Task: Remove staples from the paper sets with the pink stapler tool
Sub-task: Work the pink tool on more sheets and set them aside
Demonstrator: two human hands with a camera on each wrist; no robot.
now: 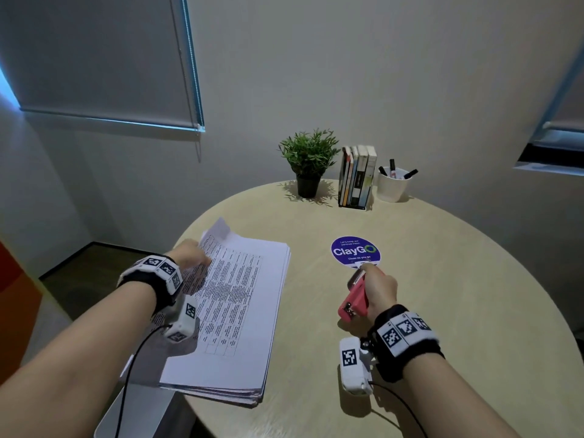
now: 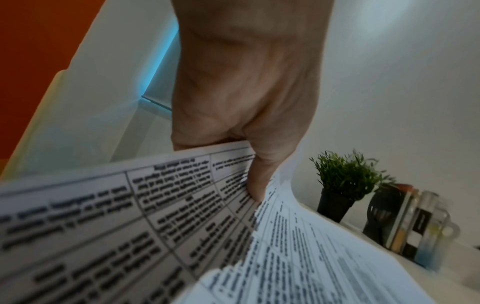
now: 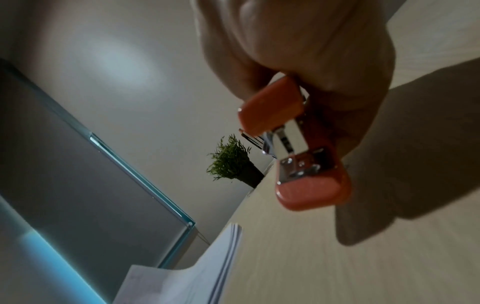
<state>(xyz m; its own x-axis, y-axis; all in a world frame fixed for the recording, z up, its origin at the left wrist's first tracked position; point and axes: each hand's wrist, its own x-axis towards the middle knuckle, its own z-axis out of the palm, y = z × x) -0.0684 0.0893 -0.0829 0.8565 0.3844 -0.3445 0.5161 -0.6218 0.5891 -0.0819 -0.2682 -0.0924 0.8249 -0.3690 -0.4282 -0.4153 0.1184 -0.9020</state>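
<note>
Papers point(image 1: 240, 311) lay stacked on the tabletop point(image 1: 410, 311), nearest the person. The left hand point(image 1: 189, 254) pinched a top sheet's far corner, lifting it. The right hand point(image 1: 379, 289), apart from the stack, gripped the stapler point(image 1: 354, 301). No staple showed; removal seemingly hadn't started on this set.

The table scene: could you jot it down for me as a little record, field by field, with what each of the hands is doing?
left hand: the left hand pinches and lifts the far corner of the top sheets of the paper stack
right hand: the right hand grips the pink stapler above the table, apart from the papers
surface: round pale table
at the back: potted plant, row of books, white cup of markers
also there: round purple ClayGo sticker
staple work: not yet begun on this set
</note>
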